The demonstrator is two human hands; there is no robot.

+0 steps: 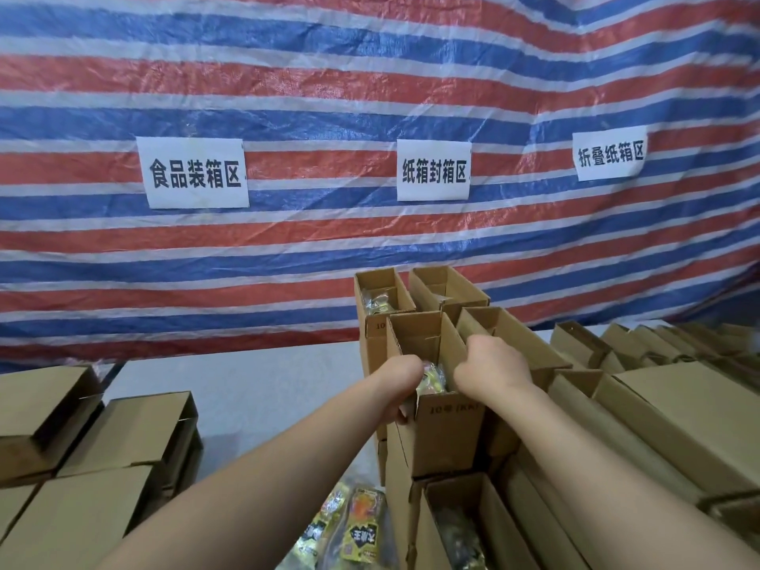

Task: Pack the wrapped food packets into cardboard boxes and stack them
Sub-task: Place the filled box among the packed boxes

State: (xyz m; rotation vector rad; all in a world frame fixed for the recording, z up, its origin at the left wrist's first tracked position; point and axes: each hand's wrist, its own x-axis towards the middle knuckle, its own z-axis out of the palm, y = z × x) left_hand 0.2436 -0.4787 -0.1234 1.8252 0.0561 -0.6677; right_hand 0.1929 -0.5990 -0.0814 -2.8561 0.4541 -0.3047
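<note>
Striped red, white and blue tarpaulin (288,96) hangs behind the table (255,384), and three white paper signs (196,173) with black Chinese characters are fixed to it. Four open-topped cardboard boxes stand upright in a cluster at the middle; the nearest of them, the front box (444,429), rests on top of other boxes. Inside it a wrapped food packet (432,378) shows yellow between the two hands. A second packet is visible in the rear left box (384,300). The left hand (401,388) curls its fingers over the front box's left wall, gripping the edge. The right hand (491,370) is closed over the box's right wall. Several loose packets (349,524) lie on the table below the arms. Flat brown boxes (123,429) are stacked at left, more at right.
</note>
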